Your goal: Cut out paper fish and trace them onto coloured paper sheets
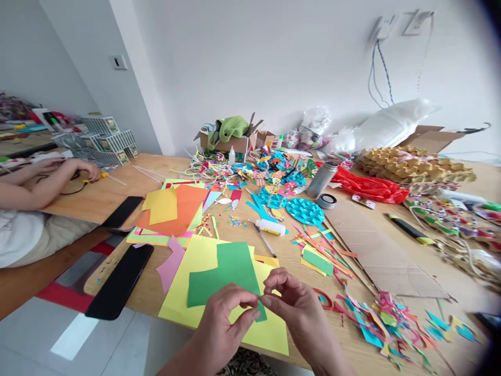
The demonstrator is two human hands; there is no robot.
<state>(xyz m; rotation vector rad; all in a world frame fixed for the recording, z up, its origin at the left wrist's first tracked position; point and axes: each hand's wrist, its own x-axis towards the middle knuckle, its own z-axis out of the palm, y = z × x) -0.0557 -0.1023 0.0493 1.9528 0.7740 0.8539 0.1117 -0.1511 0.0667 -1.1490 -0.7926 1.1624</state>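
Near the table's front edge, my left hand (225, 318) and my right hand (299, 305) meet over the paper, thumbs and forefingers pinched together. Whatever lies between the fingertips is too small to make out. Below them is a cut sheet of green paper (230, 266), notched at its upper left and partly covered by my hands. It rests on a larger yellow sheet (172, 303) that reaches the edge. A cut pink paper piece (171, 263) lies to the left. Right of my right hand, partly hidden, are orange-handled scissors (325, 298).
Beyond the paper lie a white glue bottle (271, 227), a pen (266, 240) and blue paper discs (305, 211). Paper scraps (385, 324) and cardboard (383, 250) spread rightward. A metal flask (321, 179) stands behind. Another person's arm (43, 183) rests at the left.
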